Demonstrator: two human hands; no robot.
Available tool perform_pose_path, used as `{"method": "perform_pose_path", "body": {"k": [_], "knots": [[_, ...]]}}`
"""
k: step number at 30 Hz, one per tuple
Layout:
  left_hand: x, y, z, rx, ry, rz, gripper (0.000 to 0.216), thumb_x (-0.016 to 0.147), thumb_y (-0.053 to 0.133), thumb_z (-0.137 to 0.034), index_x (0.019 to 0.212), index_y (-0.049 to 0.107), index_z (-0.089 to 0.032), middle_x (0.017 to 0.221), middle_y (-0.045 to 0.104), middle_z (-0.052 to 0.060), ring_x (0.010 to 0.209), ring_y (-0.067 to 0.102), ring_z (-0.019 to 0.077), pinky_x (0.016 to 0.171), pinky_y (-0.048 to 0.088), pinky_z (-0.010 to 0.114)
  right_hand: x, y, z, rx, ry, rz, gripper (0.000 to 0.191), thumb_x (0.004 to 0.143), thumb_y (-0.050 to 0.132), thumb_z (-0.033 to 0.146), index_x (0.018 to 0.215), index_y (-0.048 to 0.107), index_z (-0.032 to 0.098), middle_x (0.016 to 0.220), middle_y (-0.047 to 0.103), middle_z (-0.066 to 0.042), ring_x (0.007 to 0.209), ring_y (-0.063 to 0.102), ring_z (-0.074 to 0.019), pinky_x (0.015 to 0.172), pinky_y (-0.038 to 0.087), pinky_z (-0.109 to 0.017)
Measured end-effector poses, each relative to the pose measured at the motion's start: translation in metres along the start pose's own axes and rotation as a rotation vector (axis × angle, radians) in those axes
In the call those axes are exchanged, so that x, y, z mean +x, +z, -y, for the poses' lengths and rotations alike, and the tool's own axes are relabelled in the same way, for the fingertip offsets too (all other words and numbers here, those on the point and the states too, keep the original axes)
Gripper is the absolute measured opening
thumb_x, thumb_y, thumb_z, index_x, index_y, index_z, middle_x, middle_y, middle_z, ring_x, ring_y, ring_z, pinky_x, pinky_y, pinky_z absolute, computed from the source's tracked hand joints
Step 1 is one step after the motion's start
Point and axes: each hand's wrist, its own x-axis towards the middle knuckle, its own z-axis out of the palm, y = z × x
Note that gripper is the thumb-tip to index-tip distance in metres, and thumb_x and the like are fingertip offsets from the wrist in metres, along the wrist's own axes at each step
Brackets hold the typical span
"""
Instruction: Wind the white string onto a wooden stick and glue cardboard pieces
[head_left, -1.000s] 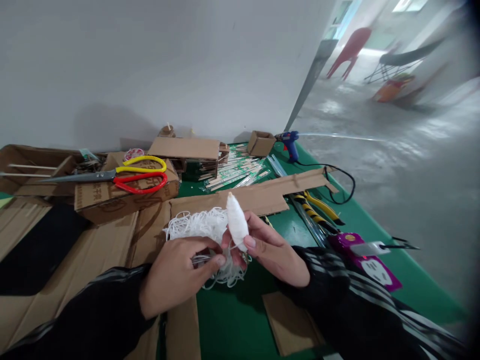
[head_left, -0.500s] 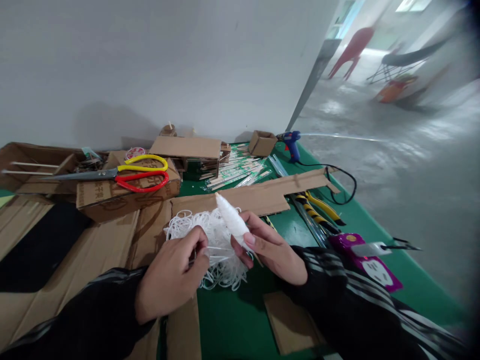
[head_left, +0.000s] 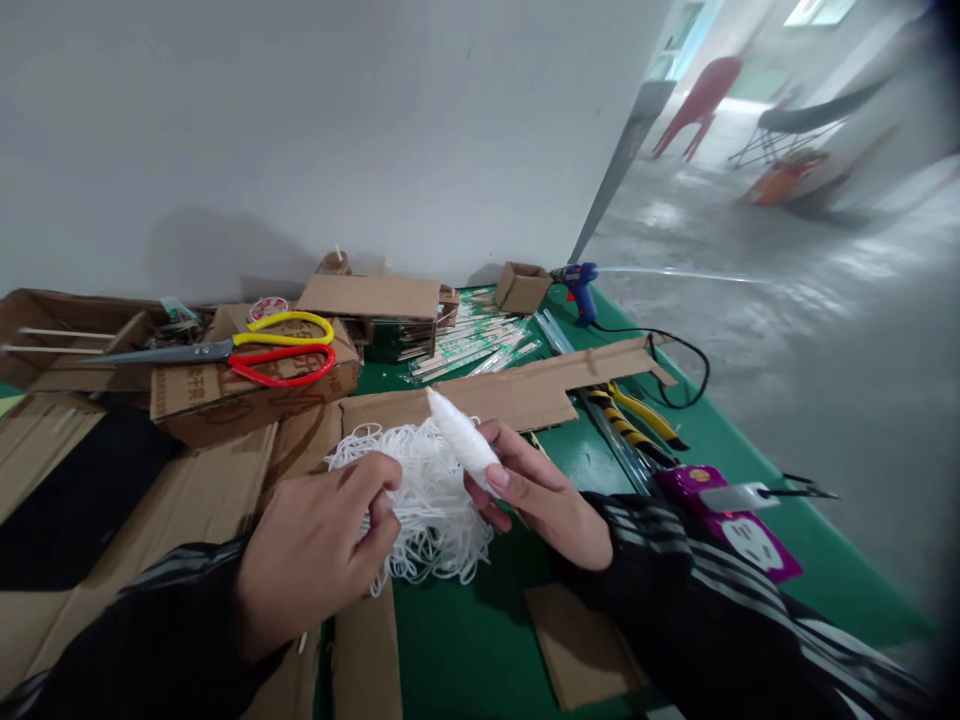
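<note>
Right hand, grip closed around the wound bobbin, held it over the tabletop, tip toward 10 o'clock. Left hand, pinching the loose string, had drawn back toward 7 o'clock (strand pulled out of the tangle).

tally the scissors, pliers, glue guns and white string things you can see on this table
scissors: 1
pliers: 1
hot glue gun: 1
wound string bobbin: 1
loose string tangle: 1
total: 5
</note>
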Motion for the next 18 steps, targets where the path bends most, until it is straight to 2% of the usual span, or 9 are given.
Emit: {"method": "perform_pose_path", "body": {"k": [2,4,8,12,15,18], "knots": [[-0.003,0.001,-0.001,-0.037,0.148,-0.014,0.018,0.086,0.037,-0.012,0.088,0.052,-0.023,0.067,0.057,-0.004,0.055,0.053,0.0148,0.056,0.031,0.028,0.000,0.000,0.000,0.005,-0.006,0.006,0.022,0.093,0.051,0.040,0.099,0.045,0.020,0.073,0.050,0.003,0.052,0.042,-0.0078,0.050,0.032,-0.023],[-0.004,0.002,-0.003,-0.013,0.242,0.023,0.021,0.087,0.039,-0.015,0.093,0.056,-0.024,0.072,0.057,-0.001,0.062,0.056,0.0170,0.057,0.033,0.029,0.000,0.000,0.001,0.003,-0.008,0.009,0.022,0.093,0.051,0.041,0.100,0.045,0.020,0.074,0.050,0.002,0.052,0.042,-0.0079,0.051,0.033,-0.023],[-0.001,0.010,-0.007,0.108,0.300,0.031,0.028,0.089,0.052,-0.039,0.114,0.057,-0.026,0.081,0.059,0.003,0.071,0.056,0.0209,0.057,0.034,0.030,-0.001,0.002,0.001,-0.002,-0.013,0.017,0.023,0.094,0.050,0.040,0.104,0.047,0.020,0.074,0.051,0.002,0.052,0.042,-0.0075,0.051,0.034,-0.022],[0.001,0.020,-0.006,0.207,0.324,-0.033,0.018,0.091,0.052,-0.022,0.103,0.063,-0.028,0.071,0.053,0.001,0.064,0.049,0.0188,0.052,0.027,0.028,-0.002,0.003,0.000,0.019,-0.011,0.009,0.022,0.094,0.051,0.039,0.103,0.046,0.020,0.073,0.052,0.003,0.050,0.041,-0.0062,0.050,0.033,-0.021],[0.000,0.020,-0.007,-0.008,0.327,-0.079,0.016,0.088,0.053,-0.018,0.095,0.063,-0.027,0.081,0.057,0.002,0.075,0.050,0.0197,0.061,0.034,0.030,-0.002,0.003,0.000,0.014,-0.014,0.005,0.023,0.094,0.051,0.039,0.103,0.046,0.019,0.073,0.052,0.003,0.051,0.041,-0.0062,0.050,0.033,-0.021],[-0.002,0.018,-0.010,-0.349,0.366,0.009,0.012,0.086,0.052,-0.013,0.092,0.057,-0.022,0.104,0.060,0.004,0.095,0.051,0.0208,0.083,0.039,0.035,-0.002,0.003,0.001,0.010,-0.011,0.004,0.024,0.094,0.051,0.040,0.103,0.046,0.018,0.073,0.051,0.002,0.053,0.041,-0.0063,0.050,0.033,-0.020]]}}
